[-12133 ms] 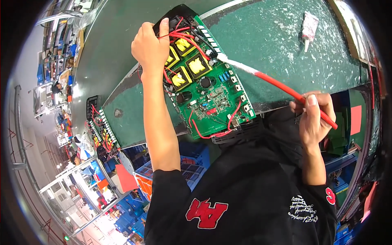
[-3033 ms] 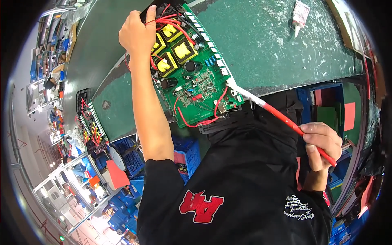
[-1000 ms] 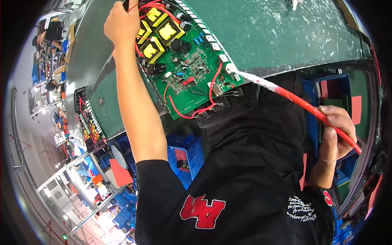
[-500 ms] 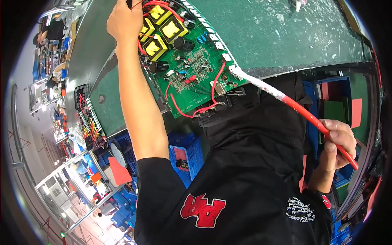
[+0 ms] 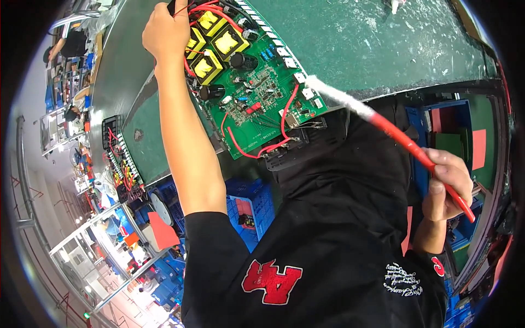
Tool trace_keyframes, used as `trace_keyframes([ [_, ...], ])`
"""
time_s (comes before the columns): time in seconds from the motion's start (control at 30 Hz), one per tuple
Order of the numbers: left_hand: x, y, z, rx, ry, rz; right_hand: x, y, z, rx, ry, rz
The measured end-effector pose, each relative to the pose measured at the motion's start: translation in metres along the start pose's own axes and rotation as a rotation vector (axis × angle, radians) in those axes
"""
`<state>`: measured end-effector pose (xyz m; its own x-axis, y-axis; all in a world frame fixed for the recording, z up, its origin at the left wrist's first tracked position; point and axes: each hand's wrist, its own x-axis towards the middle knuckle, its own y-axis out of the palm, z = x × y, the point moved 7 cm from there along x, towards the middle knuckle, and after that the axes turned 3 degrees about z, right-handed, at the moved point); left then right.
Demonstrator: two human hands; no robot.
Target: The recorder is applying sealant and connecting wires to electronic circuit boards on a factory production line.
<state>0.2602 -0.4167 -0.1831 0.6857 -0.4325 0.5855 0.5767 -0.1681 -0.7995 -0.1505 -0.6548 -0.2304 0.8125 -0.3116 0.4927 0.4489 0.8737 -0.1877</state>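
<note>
A green circuit board [image 5: 257, 93] with yellow transformers, black capacitors and red wires lies tilted at the near edge of the green bench top [image 5: 361, 44]. My left hand [image 5: 167, 33] grips the board's far left end. My right hand [image 5: 445, 183] holds a long red-handled brush [image 5: 404, 145] off to the right, below the bench edge. The brush's white bristle end [image 5: 333, 97] touches the board's right edge.
A second circuit board [image 5: 121, 161] with red wires sits at the bench's left end. Blue crates [image 5: 246, 205] stand under the bench. A small white packet [image 5: 395, 5] lies at the far edge. Shelving with parts fills the lower left, and other people work at the far left.
Over the frames the board has shifted up and left in view with my left hand on it. My right hand has dropped lower right, and the brush tip stays at the board's right edge.
</note>
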Motion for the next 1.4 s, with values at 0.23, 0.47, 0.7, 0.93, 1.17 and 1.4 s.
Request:
trace_keyframes([
  [0.23,-0.001,0.002,-0.002,0.009,-0.019,0.016,0.008,0.004,-0.009,-0.002,-0.026,-0.015],
  [0.47,-0.001,0.013,0.012,-0.007,-0.11,0.196,0.0,-0.001,-0.008,0.033,-0.013,-0.025],
  [0.7,-0.002,0.009,0.008,0.026,-0.098,0.146,0.013,0.01,-0.007,-0.022,-0.005,0.019],
  [0.93,0.0,0.009,0.002,-0.025,-0.027,0.047,0.027,0.014,-0.011,0.033,0.064,-0.108],
  [1.17,0.0,0.003,0.008,-0.035,-0.007,0.097,0.031,-0.012,-0.001,-0.141,-0.055,-0.119],
  [1.4,0.008,0.007,0.025,-0.236,-0.022,0.598,0.116,-0.126,-0.002,-0.99,-0.267,-0.152],
])
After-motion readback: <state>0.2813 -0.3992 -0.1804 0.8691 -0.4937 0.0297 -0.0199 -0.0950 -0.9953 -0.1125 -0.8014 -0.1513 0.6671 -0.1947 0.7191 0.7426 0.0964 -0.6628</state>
